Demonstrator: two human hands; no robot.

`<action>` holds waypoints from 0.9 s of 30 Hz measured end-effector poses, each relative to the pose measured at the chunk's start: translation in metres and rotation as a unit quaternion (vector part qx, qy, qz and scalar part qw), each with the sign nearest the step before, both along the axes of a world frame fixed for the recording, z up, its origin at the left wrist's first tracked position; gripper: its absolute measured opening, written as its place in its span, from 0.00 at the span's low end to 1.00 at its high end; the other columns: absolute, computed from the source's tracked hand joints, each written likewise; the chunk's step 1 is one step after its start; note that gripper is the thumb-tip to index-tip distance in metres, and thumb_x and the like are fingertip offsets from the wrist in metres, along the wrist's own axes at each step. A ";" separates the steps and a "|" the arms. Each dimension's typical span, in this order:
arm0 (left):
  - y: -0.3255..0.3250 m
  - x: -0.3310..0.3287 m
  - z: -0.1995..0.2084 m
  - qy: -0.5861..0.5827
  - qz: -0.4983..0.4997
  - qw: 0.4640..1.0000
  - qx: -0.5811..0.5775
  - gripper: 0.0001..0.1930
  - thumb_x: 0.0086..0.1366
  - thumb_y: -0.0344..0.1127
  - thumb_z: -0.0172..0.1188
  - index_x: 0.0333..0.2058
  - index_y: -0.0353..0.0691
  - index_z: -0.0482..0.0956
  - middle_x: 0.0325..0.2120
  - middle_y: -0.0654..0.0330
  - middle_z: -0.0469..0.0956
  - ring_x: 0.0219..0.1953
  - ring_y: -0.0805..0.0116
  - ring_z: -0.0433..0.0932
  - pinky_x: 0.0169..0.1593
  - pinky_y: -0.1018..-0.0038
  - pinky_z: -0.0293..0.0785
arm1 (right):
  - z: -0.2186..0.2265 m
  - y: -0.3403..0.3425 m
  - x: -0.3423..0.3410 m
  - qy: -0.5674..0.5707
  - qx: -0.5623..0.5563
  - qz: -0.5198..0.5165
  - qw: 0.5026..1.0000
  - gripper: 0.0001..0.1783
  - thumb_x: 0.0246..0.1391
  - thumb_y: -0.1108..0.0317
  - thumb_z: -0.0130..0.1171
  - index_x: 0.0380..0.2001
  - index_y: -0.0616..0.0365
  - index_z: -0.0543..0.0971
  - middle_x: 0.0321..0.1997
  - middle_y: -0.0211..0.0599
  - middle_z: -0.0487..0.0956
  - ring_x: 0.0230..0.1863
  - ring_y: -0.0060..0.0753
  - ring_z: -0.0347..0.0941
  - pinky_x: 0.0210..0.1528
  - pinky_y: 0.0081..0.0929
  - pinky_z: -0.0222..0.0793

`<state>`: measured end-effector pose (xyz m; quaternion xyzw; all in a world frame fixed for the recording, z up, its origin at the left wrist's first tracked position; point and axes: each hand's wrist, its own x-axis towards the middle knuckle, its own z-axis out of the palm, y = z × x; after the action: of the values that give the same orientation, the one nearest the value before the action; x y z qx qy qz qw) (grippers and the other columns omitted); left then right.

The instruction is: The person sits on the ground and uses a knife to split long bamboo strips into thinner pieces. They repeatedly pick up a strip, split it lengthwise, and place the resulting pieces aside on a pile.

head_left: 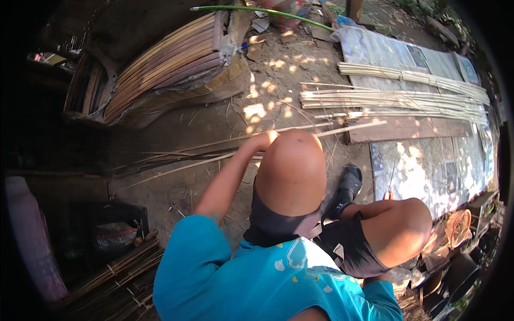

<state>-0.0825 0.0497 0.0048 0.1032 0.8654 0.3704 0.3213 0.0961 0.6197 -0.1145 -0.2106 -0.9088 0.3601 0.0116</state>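
My left hand (pixel 264 141) reaches past my raised left knee, right at several long split bamboo strips (pixel 203 159), some pale and some dark. The knee hides its fingers, so its grip cannot be seen. One pale strip (pixel 356 128) comes out beyond the knee to the right. My right hand (pixel 389 196) shows only as fingertips over my bent right leg. They are closed on a thin, dark, pointed tool (pixel 392 174) that stands upward; its handle is hidden.
Bundles of pale strips (pixel 396 99) lie across a wooden plank (pixel 423 130) and a printed sheet (pixel 423 176). A worn slatted wooden piece (pixel 166 59) stands far left. A green pole (pixel 267 10) lies at the back. Baskets (pixel 459 227) are at right, bundled sticks (pixel 115 273) lower left.
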 end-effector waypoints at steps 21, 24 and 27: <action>0.053 0.045 0.081 0.238 -0.033 0.959 -0.151 0.16 0.74 0.41 0.52 0.51 0.37 0.77 0.50 0.57 0.80 0.52 0.67 0.78 0.53 0.71 0.73 | 0.083 -0.039 0.224 -0.220 0.059 -0.061 0.972 0.19 0.62 0.56 0.59 0.48 0.57 0.82 0.44 0.54 0.81 0.48 0.60 0.78 0.52 0.50 0.75; 0.037 -0.004 0.089 0.138 -0.026 0.986 -0.094 0.19 0.76 0.41 0.52 0.56 0.35 0.74 0.53 0.54 0.79 0.54 0.66 0.76 0.56 0.70 0.71 | 0.097 -0.023 0.280 -0.399 0.016 0.073 0.914 0.14 0.55 0.59 0.57 0.29 0.57 0.86 0.30 0.52 0.84 0.32 0.54 0.83 0.39 0.49 0.78; 0.037 -0.064 0.107 0.093 -0.055 0.992 -0.064 0.22 0.77 0.41 0.51 0.62 0.33 0.70 0.55 0.51 0.77 0.57 0.64 0.75 0.60 0.70 0.70 | 0.143 -0.052 0.311 -0.640 -0.304 0.022 0.705 0.15 0.62 0.55 0.59 0.33 0.55 0.86 0.32 0.31 0.87 0.32 0.28 0.84 0.34 0.28 0.84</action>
<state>-0.1463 0.0872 0.1117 0.1637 0.9064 0.2850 0.2655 0.4072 0.5682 0.0282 -0.3629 -0.5436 0.3954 -0.6453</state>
